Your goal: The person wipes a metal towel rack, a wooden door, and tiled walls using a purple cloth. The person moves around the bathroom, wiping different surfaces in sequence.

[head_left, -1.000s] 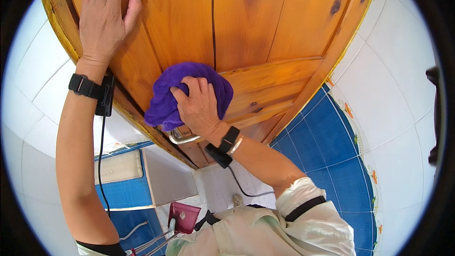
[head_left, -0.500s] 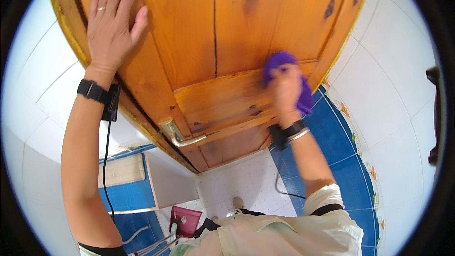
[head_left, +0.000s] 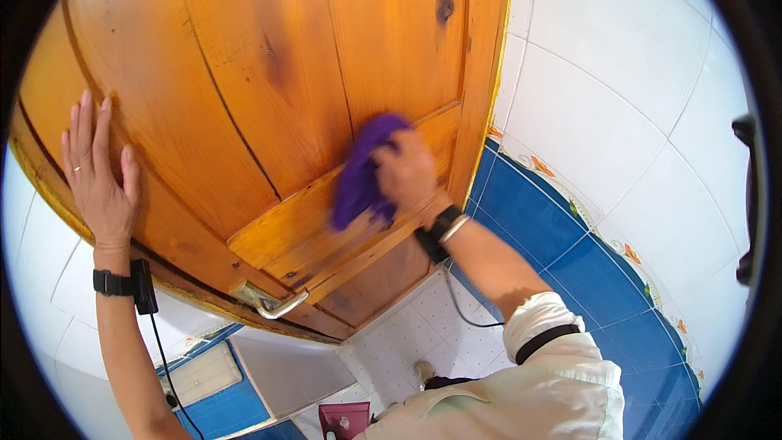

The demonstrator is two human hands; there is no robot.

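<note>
A varnished wooden door [head_left: 269, 41] with dark knots and panel seams fills the upper middle. My left hand [head_left: 102, 175] lies flat against its left side, fingers stretched out, a ring on one of them. In my right hand [head_left: 407, 175] is a purple cloth [head_left: 362, 171], bunched up and pressed to the door's lower cross panel. Motion slightly blurs the right hand, and its fingertips are partly hidden by the cloth. The metal door handle [head_left: 281, 305] sits low on the left edge of the door, below both hands.
White tiles [head_left: 611, 57] and a blue tiled lower wall [head_left: 538, 212] stand to the right. A speckled white floor [head_left: 440, 318] is below. Near the bottom are a pink dustpan [head_left: 346, 417] and a pale partition [head_left: 293, 367]. Cables hang from both wrist straps.
My right hand has carried the cloth leftward across the door's lower panel. The view has shifted, so the door and my left hand appear farther left; that hand stays flat on the door.
</note>
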